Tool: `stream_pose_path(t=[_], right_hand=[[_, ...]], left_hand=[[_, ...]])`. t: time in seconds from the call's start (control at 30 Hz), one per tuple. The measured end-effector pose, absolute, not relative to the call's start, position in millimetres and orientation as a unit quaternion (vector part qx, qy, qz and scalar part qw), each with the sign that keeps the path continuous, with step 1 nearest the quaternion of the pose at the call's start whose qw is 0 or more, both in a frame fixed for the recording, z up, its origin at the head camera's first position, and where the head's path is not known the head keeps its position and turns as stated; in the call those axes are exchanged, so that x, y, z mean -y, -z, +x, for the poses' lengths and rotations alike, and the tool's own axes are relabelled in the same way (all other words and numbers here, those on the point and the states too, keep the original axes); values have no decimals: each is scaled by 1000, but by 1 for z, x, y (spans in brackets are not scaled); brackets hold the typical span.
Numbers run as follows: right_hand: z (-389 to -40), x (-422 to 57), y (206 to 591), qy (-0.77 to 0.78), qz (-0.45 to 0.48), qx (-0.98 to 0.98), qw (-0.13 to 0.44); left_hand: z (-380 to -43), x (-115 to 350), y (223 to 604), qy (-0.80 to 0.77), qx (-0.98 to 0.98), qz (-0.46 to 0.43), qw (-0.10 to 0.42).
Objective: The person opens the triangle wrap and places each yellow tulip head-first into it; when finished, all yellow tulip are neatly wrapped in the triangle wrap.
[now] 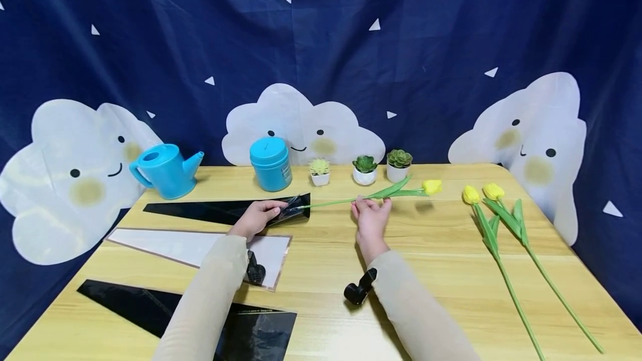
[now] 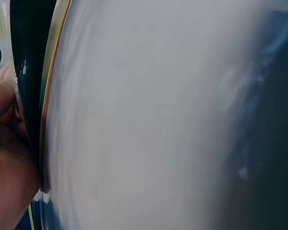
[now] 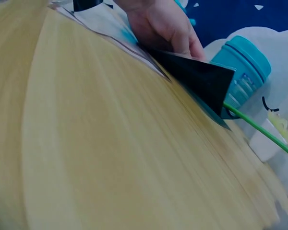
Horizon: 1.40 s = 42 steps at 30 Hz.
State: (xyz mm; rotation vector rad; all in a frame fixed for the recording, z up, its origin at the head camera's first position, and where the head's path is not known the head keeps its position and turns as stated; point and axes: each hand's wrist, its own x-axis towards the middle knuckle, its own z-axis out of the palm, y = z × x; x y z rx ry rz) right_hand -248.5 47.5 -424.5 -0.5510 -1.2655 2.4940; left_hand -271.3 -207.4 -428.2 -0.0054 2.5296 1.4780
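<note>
Left hand (image 1: 257,218) grips a glossy, tapering black plastic sleeve (image 1: 215,211).

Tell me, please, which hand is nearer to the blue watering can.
Left: the left hand is in front and right of the watering can; the right hand is much farther right.

The place looks like a staged tabletop set, in what building cannot be told: a navy cloth backdrop (image 1: 331,32) printed with smiling clouds (image 1: 281,113) fills the upper frame, a wood-grain table (image 1: 441,252) spreads below, small potted succulents (image 1: 364,171) lining its far edge near centre.
</note>
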Motion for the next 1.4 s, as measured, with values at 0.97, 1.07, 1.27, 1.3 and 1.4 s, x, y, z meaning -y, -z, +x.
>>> stream_pose_path(t=[0.97,1.07,1.27,1.3,1.4], right_hand=[[-230,-14,430,-833,-129,534,69],[-229,-11,430,-814,-139,563,37],[-227,-10,430,-800,-138,584,-5],[-226,-11,430,-802,-136,582,-9],[-225,-14,429,-809,-132,572,-15]], left_hand=[[-270,206,427,-490,-865,-13,106],[-270,206,427,-488,-866,-14,105],[-269,206,426,-487,-868,-8,102],[-269,205,426,-486,-868,-6,101],[-269,204,427,-485,-869,0,99]])
